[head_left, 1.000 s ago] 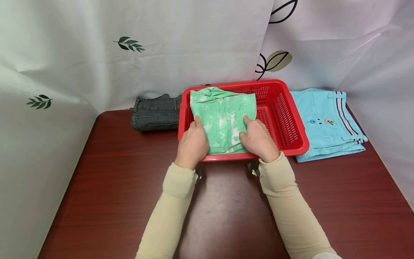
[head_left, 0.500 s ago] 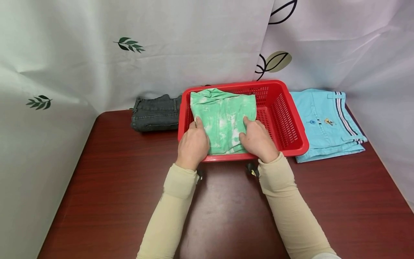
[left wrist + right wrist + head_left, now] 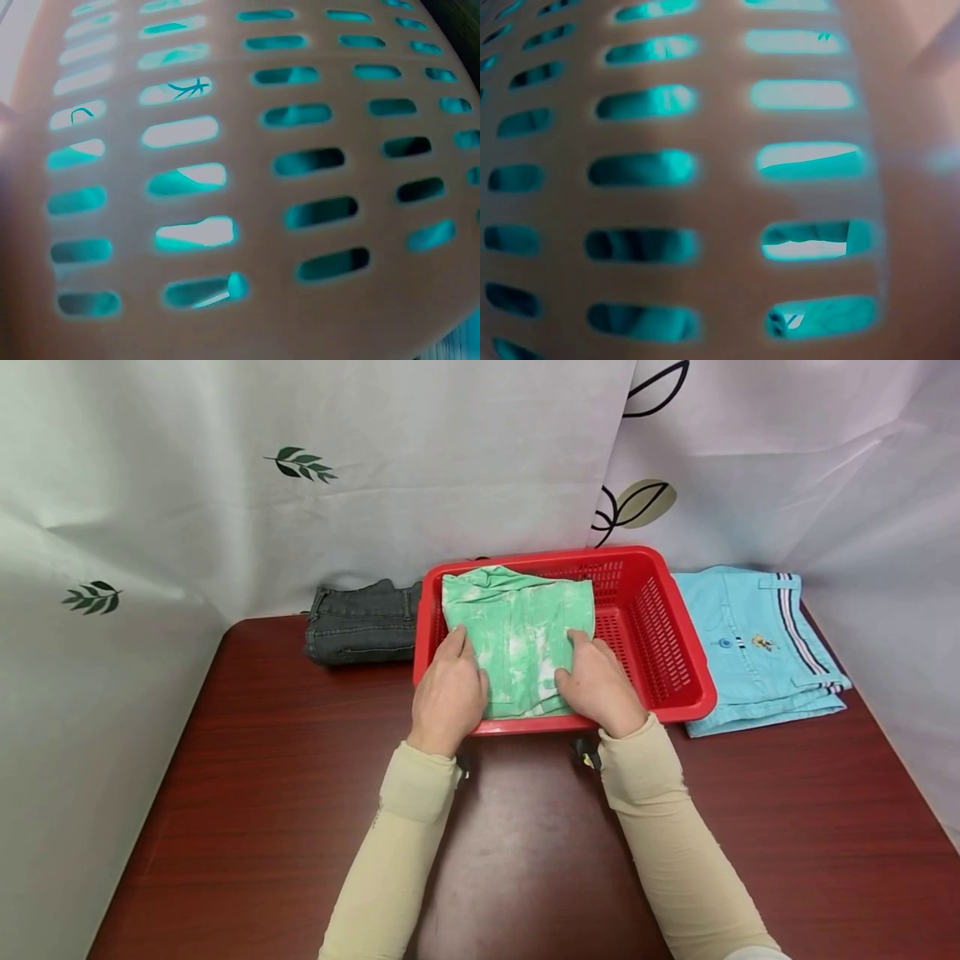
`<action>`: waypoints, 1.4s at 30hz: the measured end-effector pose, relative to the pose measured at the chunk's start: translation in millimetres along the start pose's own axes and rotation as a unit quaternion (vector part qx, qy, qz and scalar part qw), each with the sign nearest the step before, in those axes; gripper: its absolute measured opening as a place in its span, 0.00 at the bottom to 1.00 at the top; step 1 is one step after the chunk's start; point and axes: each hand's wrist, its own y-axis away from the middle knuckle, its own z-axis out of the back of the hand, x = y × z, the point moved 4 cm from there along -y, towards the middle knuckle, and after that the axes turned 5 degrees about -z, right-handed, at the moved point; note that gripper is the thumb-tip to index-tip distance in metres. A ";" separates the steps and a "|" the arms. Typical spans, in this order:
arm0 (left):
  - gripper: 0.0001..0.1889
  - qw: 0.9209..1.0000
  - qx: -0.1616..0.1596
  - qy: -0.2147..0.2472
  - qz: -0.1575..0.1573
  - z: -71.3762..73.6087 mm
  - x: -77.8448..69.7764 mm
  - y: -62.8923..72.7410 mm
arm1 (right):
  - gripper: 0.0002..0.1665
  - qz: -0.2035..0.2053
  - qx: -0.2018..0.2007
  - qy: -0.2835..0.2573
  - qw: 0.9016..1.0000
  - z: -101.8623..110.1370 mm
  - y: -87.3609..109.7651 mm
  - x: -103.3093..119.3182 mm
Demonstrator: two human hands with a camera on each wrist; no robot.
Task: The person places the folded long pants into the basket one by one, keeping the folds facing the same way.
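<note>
Folded green-and-white mottled trousers (image 3: 525,635) lie in the left part of a red plastic basket (image 3: 678,635). My left hand (image 3: 448,693) rests along their left edge, with a finger and the thumb on the cloth. On the right side my right hand (image 3: 602,685) touches them the same way, forefinger and thumb apart. The other fingers of both hands are hidden. Both wrist views look closely at the basket's slotted wall (image 3: 247,187), and the matching wall (image 3: 727,187) fills the right one; no hand can be made out there.
Folded dark grey jeans (image 3: 362,622) lie left of the basket. To its right are folded light blue trousers (image 3: 738,643) with a striped waistband. All stand on a reddish-brown wooden table (image 3: 262,802). A pale printed curtain (image 3: 450,452) hangs behind the basket.
My left hand's fingers have shifted slightly on the cloth, and its thumb now shows apart from the forefinger. The right hand, the basket and the green trousers stay almost still.
</note>
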 end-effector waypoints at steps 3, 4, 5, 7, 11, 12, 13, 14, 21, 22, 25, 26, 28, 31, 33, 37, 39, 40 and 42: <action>0.28 1.000 0.011 -0.002 -0.005 -0.7 0.3 -0.3 | 0.40 -0.004 -0.007 0.002 1.000 -0.3 0.1 -0.4; 0.28 1.000 0.017 -0.003 -0.004 -1.0 0.3 -0.6 | 0.40 -0.004 -0.009 0.003 1.000 -0.4 0.2 -0.5; 0.29 1.000 0.025 -0.004 -0.003 -1.4 0.4 -0.9 | 0.40 -0.005 -0.011 0.003 1.000 -0.5 0.4 -0.7; 0.29 0.999 0.043 -0.008 0.002 -2.4 0.5 -1.7 | 0.41 -0.004 -0.019 0.001 1.000 -0.6 0.5 -1.0; 0.31 0.997 0.075 -0.017 0.010 -4.0 0.5 -2.9 | 0.42 0.005 -0.031 0.005 1.000 -0.8 0.9 -1.3; 0.31 0.996 0.081 -0.019 0.011 -4.3 0.5 -3.1 | 0.41 0.008 -0.032 0.009 0.999 -0.8 1.1 -1.1; 0.32 0.996 0.085 -0.019 0.011 -4.4 0.5 -3.2 | 0.41 0.012 -0.032 0.014 0.999 -0.8 1.4 -0.7; 0.32 0.996 0.088 -0.020 0.011 -4.4 0.5 -3.3 | 0.40 0.017 -0.032 0.020 0.999 -0.8 1.4 -0.4; 0.33 0.993 0.112 -0.026 0.009 -4.7 1.0 -4.2 | 0.35 0.042 -0.047 0.050 0.997 -1.4 1.5 2.8; 0.34 0.993 0.118 -0.028 0.010 -4.7 1.0 -4.5 | 0.34 0.044 -0.050 0.051 0.996 -1.6 1.5 3.1; 0.34 0.990 0.137 -0.035 0.012 -4.9 0.7 -5.1 | 0.33 0.048 -0.058 0.055 0.996 -1.8 1.1 3.4; 0.34 0.989 0.142 -0.038 0.012 -4.9 0.6 -5.3 | 0.33 0.049 -0.060 0.058 0.995 -2.0 1.0 3.6; 0.34 0.988 0.151 -0.041 0.014 -4.9 0.2 -5.7 | 0.33 0.051 -0.065 0.063 0.995 -2.0 1.3 3.9; 0.34 0.986 0.158 -0.047 0.012 -4.9 -0.2 -6.1 | 0.32 0.051 -0.068 0.070 0.994 -2.1 1.8 4.3; 0.34 0.986 0.161 -0.050 0.011 -5.1 -0.3 -6.3 | 0.31 0.047 -0.063 0.071 0.994 -2.6 1.9 4.4; 0.34 0.983 0.176 -0.056 0.011 -6.4 -0.3 -6.9 | 0.30 0.039 -0.039 0.074 0.996 -4.6 1.5 3.5; 0.35 0.980 0.189 -0.060 0.013 -7.3 -0.1 -7.4 | 0.29 0.041 -0.029 0.079 0.996 -5.4 1.5 2.7; 0.35 0.979 0.195 -0.061 0.014 -8.0 0.2 -7.5 | 0.29 0.042 -0.026 0.080 0.996 -5.8 1.4 2.2; 0.35 0.978 0.201 -0.063 0.013 -8.7 0.5 -8.1 | 0.29 0.047 -0.021 0.084 0.995 -6.4 1.5 1.8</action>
